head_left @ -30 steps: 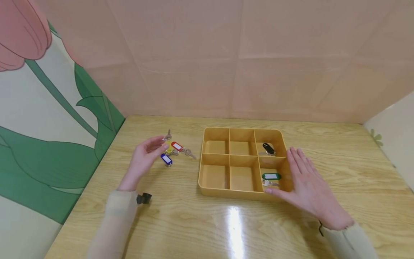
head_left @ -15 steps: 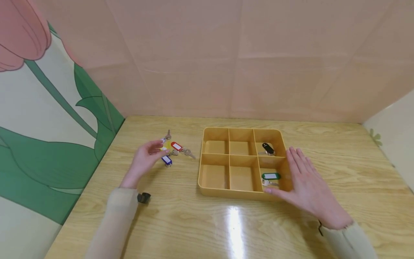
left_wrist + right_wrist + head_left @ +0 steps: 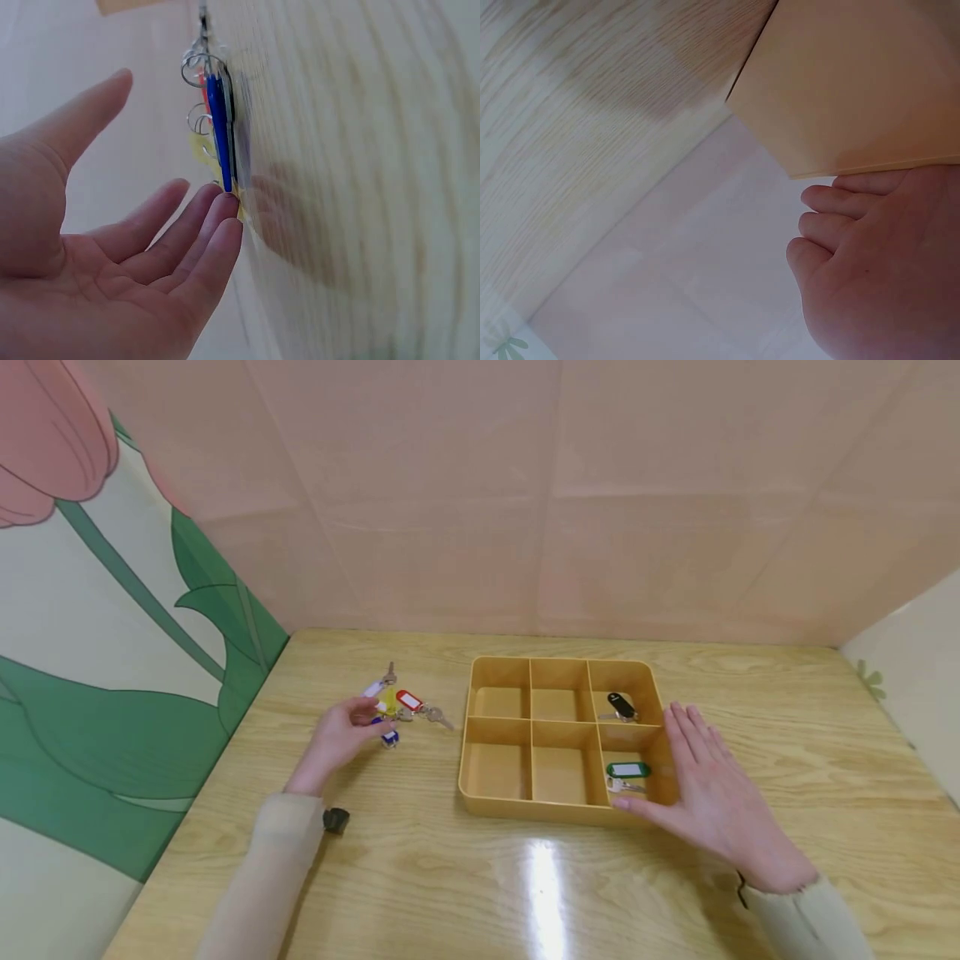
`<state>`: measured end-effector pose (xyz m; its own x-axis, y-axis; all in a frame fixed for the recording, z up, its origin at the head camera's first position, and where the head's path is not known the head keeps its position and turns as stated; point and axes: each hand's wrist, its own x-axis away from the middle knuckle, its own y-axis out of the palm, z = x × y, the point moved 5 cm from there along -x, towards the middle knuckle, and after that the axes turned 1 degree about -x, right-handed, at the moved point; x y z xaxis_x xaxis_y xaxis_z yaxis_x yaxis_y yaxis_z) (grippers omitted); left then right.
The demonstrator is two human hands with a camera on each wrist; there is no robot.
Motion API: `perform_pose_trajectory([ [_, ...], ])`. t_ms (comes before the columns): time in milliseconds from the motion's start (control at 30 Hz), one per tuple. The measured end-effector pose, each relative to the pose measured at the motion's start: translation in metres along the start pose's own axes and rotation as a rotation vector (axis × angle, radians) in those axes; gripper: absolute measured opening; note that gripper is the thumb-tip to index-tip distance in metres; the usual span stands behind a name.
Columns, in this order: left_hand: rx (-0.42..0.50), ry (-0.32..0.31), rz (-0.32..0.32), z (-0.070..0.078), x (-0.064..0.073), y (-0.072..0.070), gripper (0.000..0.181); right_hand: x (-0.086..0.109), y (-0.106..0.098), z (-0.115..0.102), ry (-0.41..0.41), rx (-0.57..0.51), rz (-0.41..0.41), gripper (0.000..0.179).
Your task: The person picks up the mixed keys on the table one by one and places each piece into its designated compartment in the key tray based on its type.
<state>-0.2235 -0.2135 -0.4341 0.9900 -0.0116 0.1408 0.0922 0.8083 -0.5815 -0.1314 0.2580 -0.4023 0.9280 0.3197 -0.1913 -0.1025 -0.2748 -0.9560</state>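
My left hand [image 3: 336, 742] is at the cluster of tagged keys, its fingertips right at the end of a blue key tag [image 3: 217, 124]. In the left wrist view the thumb stands well apart and the fingers are loosely bent, gripping nothing. Around it lie a yellow key tag [image 3: 389, 699], a red key tag [image 3: 409, 699] with its key [image 3: 437, 714], and a pale key tag [image 3: 372, 690]. My right hand [image 3: 716, 797] rests along the right side of a yellow-orange divided box [image 3: 525, 807], fingers straight, thumb at the front rim.
The box's back right compartment holds a black key tag [image 3: 621, 704] with a key. In the front right compartment lie a green key tag [image 3: 628, 770] and its key [image 3: 617, 785]. Behind the wooden table [image 3: 420, 877] rises a pinkish wall [image 3: 555, 527]; a flower-patterned wall [image 3: 112, 710] borders the left.
My left hand has shifted a little toward the front, from the pale and yellow key tags to the blue one. The pale tag now shows more fully. My right hand and the box stay put.
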Motion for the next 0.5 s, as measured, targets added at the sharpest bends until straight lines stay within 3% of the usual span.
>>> perform_pose_trajectory([
  [500,-0.143,-0.035,0.008,-0.0017,-0.0036,0.0062,0.058,-0.0002,0.0008,0.0010,-0.001,-0.011,0.000,0.129],
])
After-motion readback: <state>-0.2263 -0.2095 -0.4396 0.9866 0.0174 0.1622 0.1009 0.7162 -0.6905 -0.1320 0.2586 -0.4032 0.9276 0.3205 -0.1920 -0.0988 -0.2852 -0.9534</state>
